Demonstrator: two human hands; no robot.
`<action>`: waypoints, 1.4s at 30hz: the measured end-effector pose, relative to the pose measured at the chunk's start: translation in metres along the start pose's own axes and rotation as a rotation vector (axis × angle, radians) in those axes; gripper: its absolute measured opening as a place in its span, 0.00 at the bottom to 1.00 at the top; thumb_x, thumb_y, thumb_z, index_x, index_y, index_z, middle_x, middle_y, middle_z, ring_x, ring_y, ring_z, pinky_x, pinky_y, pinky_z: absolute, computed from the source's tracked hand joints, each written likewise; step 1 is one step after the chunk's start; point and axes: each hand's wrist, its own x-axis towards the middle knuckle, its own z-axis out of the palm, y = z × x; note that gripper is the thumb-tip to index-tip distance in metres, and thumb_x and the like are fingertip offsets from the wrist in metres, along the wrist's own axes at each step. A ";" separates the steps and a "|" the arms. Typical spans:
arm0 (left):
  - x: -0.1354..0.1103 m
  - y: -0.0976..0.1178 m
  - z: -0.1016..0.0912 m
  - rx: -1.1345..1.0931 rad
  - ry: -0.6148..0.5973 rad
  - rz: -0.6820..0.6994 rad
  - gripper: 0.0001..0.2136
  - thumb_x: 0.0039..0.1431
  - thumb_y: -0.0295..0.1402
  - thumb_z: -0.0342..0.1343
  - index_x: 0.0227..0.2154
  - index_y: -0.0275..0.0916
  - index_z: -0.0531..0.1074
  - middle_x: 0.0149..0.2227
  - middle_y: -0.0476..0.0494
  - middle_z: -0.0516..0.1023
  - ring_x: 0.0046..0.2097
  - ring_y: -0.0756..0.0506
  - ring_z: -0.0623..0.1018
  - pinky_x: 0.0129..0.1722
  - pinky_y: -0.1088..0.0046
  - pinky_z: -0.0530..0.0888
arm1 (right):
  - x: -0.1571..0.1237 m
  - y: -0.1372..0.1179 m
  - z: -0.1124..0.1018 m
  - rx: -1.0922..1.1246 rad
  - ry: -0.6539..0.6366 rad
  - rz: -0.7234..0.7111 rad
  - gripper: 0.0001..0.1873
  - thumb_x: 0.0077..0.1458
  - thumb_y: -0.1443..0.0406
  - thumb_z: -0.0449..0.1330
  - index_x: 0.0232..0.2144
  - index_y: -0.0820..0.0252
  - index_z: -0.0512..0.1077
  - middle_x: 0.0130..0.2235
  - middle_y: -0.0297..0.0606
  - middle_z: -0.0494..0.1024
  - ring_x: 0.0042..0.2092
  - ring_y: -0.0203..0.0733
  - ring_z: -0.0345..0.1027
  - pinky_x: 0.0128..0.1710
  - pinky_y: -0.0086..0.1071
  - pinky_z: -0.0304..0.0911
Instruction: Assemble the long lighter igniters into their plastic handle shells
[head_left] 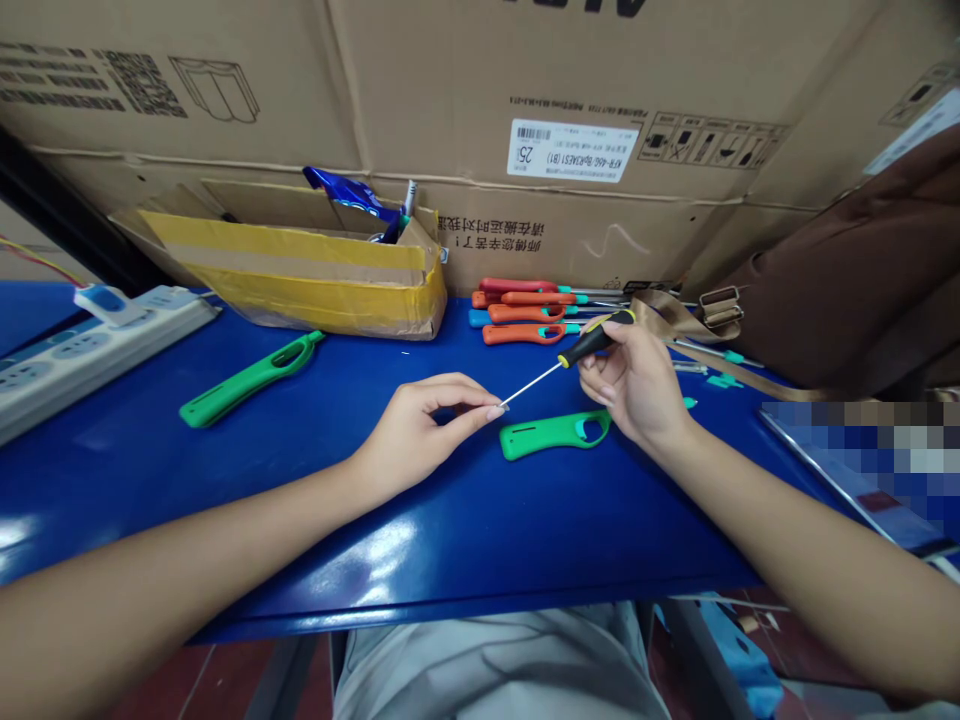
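Note:
My right hand (645, 385) grips the black and yellow handle of a screwdriver (596, 342), whose thin shaft slants down to the left. At its tip, the thumb and fingers of my left hand (412, 430) are pinched together; anything small between them is too hidden to name. Just below the shaft lies a green long-nosed lighter (544, 437) with a teal trigger, its front part passing behind my right hand. Farther left rests a green lighter casing (251, 385), with no metal barrel showing.
Several orange, red and blue lighters (517, 313) are stacked at the back. A yellow-taped cardboard box (315, 290) and a power strip (97, 345) stand left. A brown bag (840, 270) with its strap and a phone-like device (847, 470) are right. Big cartons (420, 90) close off the back.

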 end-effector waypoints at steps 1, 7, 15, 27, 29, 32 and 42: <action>0.000 0.000 0.000 0.001 0.001 0.004 0.04 0.63 0.32 0.64 0.35 0.39 0.84 0.37 0.45 0.84 0.39 0.48 0.82 0.41 0.73 0.76 | 0.000 0.000 0.000 0.007 -0.001 0.007 0.11 0.51 0.57 0.62 0.28 0.56 0.66 0.20 0.27 0.67 0.14 0.27 0.48 0.13 0.25 0.41; 0.000 0.000 0.000 0.011 -0.013 0.031 0.04 0.63 0.31 0.64 0.36 0.39 0.84 0.37 0.45 0.85 0.39 0.47 0.82 0.42 0.72 0.77 | 0.002 0.001 -0.001 0.065 0.009 0.045 0.10 0.51 0.59 0.61 0.27 0.58 0.65 0.20 0.27 0.68 0.13 0.26 0.48 0.12 0.24 0.41; 0.000 -0.003 0.000 0.021 -0.028 0.023 0.05 0.63 0.32 0.64 0.37 0.38 0.84 0.37 0.45 0.85 0.39 0.48 0.82 0.41 0.74 0.76 | 0.001 0.002 -0.003 0.001 -0.010 -0.069 0.10 0.52 0.59 0.62 0.29 0.58 0.67 0.19 0.27 0.68 0.13 0.28 0.50 0.12 0.25 0.43; -0.001 -0.003 0.002 0.004 -0.159 0.076 0.05 0.63 0.31 0.63 0.37 0.37 0.84 0.37 0.44 0.84 0.37 0.49 0.82 0.40 0.76 0.77 | -0.012 -0.045 0.011 -0.415 -0.437 -0.450 0.08 0.64 0.59 0.63 0.40 0.57 0.73 0.37 0.34 0.76 0.26 0.31 0.70 0.23 0.26 0.69; -0.001 -0.002 0.002 -0.007 -0.190 0.091 0.05 0.63 0.31 0.63 0.36 0.37 0.83 0.36 0.44 0.83 0.37 0.49 0.81 0.39 0.76 0.77 | -0.014 -0.048 0.014 -0.401 -0.480 -0.411 0.09 0.64 0.58 0.63 0.41 0.57 0.72 0.37 0.34 0.76 0.26 0.30 0.71 0.23 0.25 0.70; -0.002 0.000 0.003 -0.023 -0.225 0.113 0.04 0.63 0.30 0.64 0.36 0.37 0.82 0.36 0.45 0.83 0.37 0.50 0.81 0.40 0.77 0.77 | -0.017 -0.050 0.017 -0.367 -0.496 -0.327 0.13 0.62 0.55 0.65 0.40 0.58 0.71 0.35 0.33 0.77 0.24 0.31 0.71 0.20 0.26 0.70; -0.002 0.001 0.004 0.007 -0.162 0.072 0.03 0.62 0.31 0.65 0.34 0.38 0.83 0.35 0.46 0.83 0.35 0.49 0.81 0.36 0.76 0.76 | -0.028 -0.053 0.032 -0.548 -0.248 -0.522 0.18 0.49 0.55 0.74 0.29 0.55 0.70 0.25 0.29 0.73 0.24 0.35 0.70 0.19 0.27 0.69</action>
